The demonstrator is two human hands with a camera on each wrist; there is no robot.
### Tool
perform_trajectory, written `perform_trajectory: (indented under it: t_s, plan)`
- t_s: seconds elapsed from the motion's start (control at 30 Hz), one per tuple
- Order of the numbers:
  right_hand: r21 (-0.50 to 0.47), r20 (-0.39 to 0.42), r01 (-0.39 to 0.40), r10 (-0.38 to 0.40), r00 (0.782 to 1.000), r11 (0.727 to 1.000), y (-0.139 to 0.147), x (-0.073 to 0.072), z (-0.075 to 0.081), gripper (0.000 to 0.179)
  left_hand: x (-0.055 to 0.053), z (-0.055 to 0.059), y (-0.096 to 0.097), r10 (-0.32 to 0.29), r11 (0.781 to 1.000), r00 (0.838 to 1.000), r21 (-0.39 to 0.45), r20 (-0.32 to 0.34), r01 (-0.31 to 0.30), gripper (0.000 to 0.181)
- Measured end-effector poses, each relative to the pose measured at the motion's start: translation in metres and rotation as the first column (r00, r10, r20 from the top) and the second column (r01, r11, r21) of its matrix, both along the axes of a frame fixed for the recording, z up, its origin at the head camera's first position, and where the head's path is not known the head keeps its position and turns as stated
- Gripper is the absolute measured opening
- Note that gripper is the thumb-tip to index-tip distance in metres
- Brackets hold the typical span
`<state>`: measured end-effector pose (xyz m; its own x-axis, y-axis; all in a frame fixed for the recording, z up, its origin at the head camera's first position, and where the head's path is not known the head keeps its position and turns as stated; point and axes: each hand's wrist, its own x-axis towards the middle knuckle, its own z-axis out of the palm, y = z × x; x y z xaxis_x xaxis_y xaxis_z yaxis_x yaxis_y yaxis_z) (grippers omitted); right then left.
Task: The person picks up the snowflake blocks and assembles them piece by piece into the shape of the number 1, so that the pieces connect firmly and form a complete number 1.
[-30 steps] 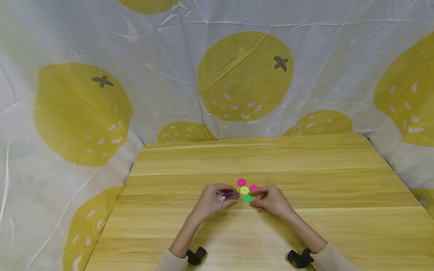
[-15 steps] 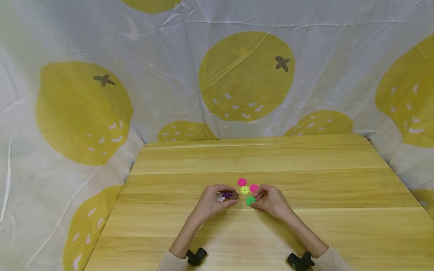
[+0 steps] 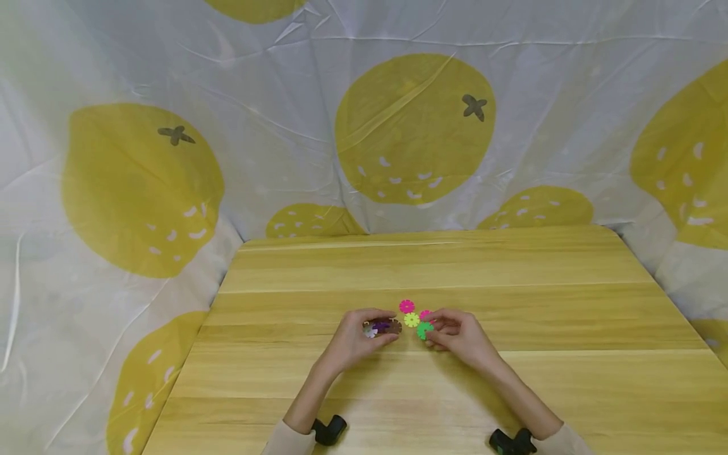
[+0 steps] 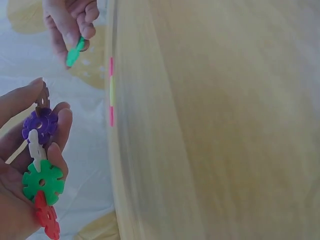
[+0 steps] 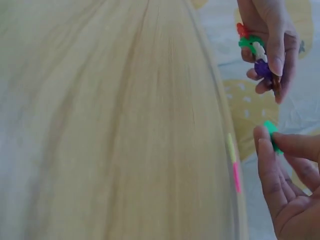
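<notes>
My left hand [image 3: 351, 341] holds a chain of snowflake building discs, fingers and thumb curled about it. In the left wrist view the chain runs from a brown disc [image 4: 43, 95] at the fingertips through a purple disc [image 4: 40, 125], a white disc [image 4: 36, 150] and a green disc [image 4: 43, 182] to a red disc [image 4: 47, 216] by the palm. My right hand [image 3: 463, 338] pinches a separate green disc [image 3: 424, 330] between thumb and fingers. A short gap parts this disc from the chain's brown end.
Just beyond the hands, a pink disc [image 3: 406, 306], a yellow disc [image 3: 412, 320] and a second pink disc [image 3: 426, 315], partly covered by my right fingers, lie on the wooden table [image 3: 318, 272]. A lemon-print cloth [image 3: 273, 139] hangs behind.
My right hand has shifted slightly to the right with the green disc, which has turned in its fingers. The left hand has stayed in place with the chain.
</notes>
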<state>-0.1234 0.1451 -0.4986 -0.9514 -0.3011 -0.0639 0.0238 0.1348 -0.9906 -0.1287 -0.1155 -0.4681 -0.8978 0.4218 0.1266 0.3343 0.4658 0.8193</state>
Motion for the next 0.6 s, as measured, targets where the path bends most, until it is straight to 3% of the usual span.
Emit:
perform_trajectory:
  t_s: [0.27, 0.6]
  plan:
    - [-0.061, -0.006, -0.028, 0.027, 1.000, 0.998, 0.001, 0.006, 0.010, 0.032, -0.001, 0.002, 0.002, -0.016, 1.000, 1.000, 0.013, -0.001, 0.016, 0.029]
    - [-0.054, -0.120, -0.070, 0.063, 0.991, 0.996, -0.005, 0.010, 0.017, 0.030, -0.003, 0.008, 0.009, -0.073, 0.995, 0.997, 0.063, 0.008, 0.073, 0.029]
